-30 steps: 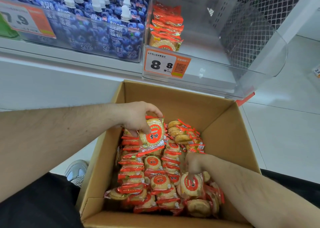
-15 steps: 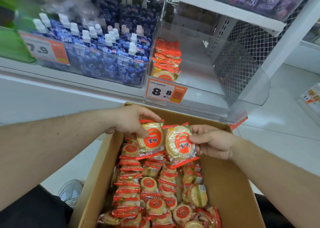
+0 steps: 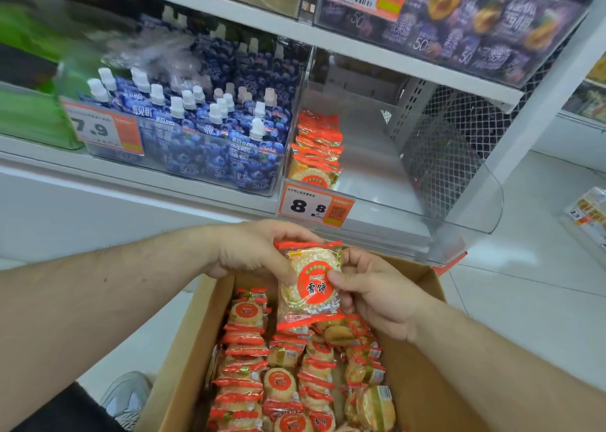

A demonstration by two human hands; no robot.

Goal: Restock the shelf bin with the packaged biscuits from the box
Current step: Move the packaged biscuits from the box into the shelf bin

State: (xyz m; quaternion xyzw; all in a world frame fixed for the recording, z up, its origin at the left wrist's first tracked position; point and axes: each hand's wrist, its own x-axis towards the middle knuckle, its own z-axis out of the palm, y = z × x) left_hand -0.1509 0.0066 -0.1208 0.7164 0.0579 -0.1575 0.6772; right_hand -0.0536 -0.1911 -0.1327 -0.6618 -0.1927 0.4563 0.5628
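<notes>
Above the open box, still packed with biscuits, the left hand and right hand together pinch a biscuit packet, perhaps two stacked. This looks like the carry step. The next move calls for a lift forward into the clear shelf bin, beside the short row of packets at its left wall.

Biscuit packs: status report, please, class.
Both hands, left and right, grip biscuit packs above box. Shelf bin mostly empty. Path clear.
</notes>
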